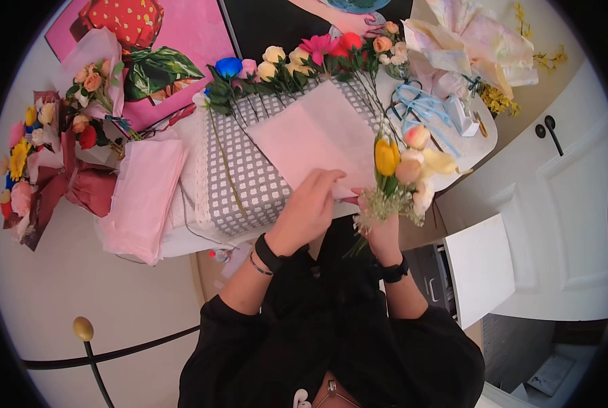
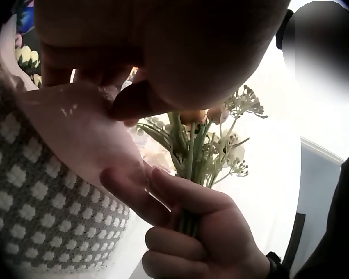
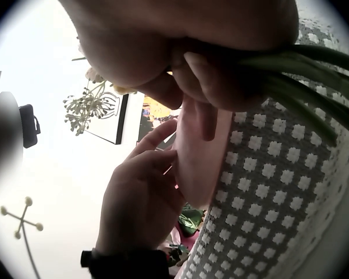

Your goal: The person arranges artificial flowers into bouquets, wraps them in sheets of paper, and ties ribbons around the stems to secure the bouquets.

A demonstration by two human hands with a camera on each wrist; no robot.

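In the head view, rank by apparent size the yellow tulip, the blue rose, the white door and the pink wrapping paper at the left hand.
Largest to smallest:
White door
Pink wrapping paper
Yellow tulip
Blue rose

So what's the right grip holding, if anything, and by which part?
The right grip holds a mixed tulip bouquet by its green stems, below the blooms; whether that grip also pinches the pink paper is unclear.

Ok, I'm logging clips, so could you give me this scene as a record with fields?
Left hand: holds the near part of the pink sheet
Right hand: grips the bouquet by its stems
Bouquet colours: yellow, peach, white
Under the sheet: grey-and-white cloth
To the left: pink paper stack
Far side: loose flowers
To the right: blue ribbon
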